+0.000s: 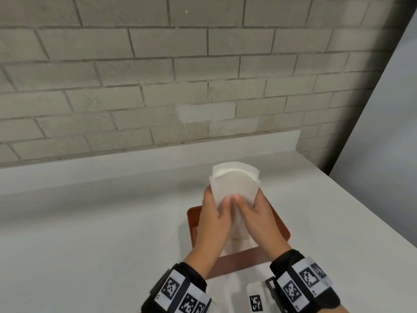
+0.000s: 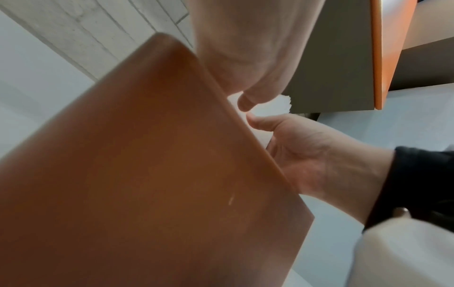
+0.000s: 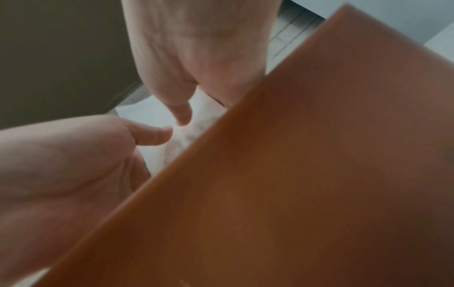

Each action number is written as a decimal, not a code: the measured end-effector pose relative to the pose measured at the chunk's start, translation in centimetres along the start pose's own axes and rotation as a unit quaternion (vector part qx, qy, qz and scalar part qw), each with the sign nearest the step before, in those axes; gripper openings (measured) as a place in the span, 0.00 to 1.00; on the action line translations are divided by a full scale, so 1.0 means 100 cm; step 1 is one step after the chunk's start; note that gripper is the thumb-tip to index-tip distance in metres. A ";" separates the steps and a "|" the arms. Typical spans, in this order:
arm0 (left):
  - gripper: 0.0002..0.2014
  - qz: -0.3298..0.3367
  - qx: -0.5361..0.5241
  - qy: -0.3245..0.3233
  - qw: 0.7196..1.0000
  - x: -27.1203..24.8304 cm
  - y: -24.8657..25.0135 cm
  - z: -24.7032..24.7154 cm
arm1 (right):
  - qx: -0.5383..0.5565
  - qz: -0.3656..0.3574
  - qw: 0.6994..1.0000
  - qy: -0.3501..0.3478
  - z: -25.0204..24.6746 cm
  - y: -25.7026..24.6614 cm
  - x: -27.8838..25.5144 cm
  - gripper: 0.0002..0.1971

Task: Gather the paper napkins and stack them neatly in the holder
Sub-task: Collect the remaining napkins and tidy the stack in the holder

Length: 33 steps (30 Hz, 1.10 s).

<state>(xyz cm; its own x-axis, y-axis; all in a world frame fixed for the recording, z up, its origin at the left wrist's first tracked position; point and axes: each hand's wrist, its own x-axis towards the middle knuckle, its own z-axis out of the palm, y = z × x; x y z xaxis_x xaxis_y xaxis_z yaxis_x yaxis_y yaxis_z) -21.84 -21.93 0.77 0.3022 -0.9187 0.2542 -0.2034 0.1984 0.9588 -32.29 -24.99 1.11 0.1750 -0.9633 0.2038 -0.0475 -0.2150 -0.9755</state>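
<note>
A stack of white paper napkins [image 1: 234, 184] stands upright, its lower part down between the walls of a brown holder [image 1: 193, 219] on the white counter. My left hand [image 1: 213, 213] grips the stack's left side and my right hand [image 1: 258, 213] grips its right side, thumbs pressed side by side on the near face. The stack's top edge fans out slightly above my fingers. In the left wrist view the holder's brown wall [image 2: 152, 165] fills the frame, with the napkins [image 2: 272, 105] behind it. In the right wrist view the holder wall [image 3: 319, 165] hides most of the napkins [image 3: 181, 139].
The white counter [image 1: 90, 222] runs to a low white backsplash under a grey brick wall [image 1: 158, 75]. Its right edge [image 1: 372, 211] falls away near the holder. A white block with a black marker [image 1: 256, 300] lies near my right wrist.
</note>
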 end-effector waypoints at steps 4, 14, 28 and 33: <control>0.16 0.043 -0.026 0.064 0.997 -0.002 0.007 -0.003 | 0.047 -0.037 0.997 0.052 -0.003 -0.007 -0.003 0.15; 0.19 0.032 -0.057 0.078 0.995 -0.009 0.010 -0.006 | 0.076 -0.059 0.993 0.065 0.001 -0.010 -0.007 0.21; 0.32 0.020 -0.046 0.017 0.999 -0.009 0.012 -0.005 | 0.064 -0.016 0.996 0.053 0.008 -0.004 -0.005 0.33; 0.29 0.014 -0.042 0.018 0.999 -0.001 0.012 -0.005 | 0.050 -0.039 0.997 0.043 0.009 -0.006 -0.002 0.39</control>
<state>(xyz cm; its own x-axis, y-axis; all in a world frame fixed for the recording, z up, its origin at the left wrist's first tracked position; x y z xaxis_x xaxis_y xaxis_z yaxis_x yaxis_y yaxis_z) -21.65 -21.37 1.99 0.3310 -0.8999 0.2839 -0.1339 0.2530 0.9581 -31.39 -24.47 1.58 0.0898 -0.9552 0.2820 0.0620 -0.2773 -0.9588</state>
